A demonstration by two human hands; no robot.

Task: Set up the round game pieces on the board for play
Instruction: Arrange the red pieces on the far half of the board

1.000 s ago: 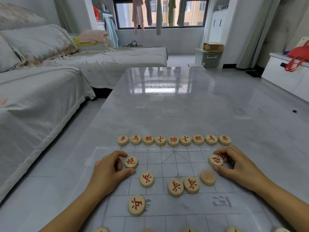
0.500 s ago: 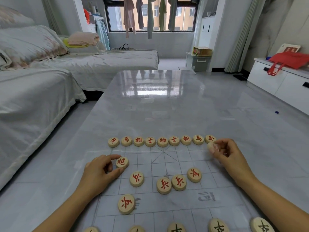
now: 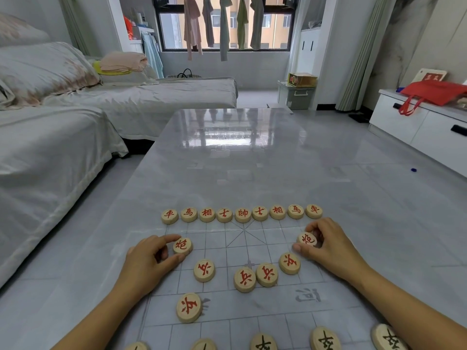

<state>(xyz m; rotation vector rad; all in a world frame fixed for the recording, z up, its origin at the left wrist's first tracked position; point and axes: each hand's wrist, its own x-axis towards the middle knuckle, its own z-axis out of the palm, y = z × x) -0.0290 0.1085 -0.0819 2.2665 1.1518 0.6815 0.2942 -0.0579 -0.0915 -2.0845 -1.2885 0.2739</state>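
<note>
Now both hands' fingers pinch red cannon pcs: L hand (image 3: 149, 258) w/ left cannon (image 3: 182, 245), R hand (image 3: 328, 246) w/ right cannon (image 3: 306, 239).

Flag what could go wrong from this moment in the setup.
1. The right hand grips a cannon piece close beside a red soldier; setting it down could nudge that soldier.
2. Two soldiers touch mid-board, so moving one may drag the other.
3. The left hand pinches its cannon near a grid crossing; it may end up off-point.
</note>
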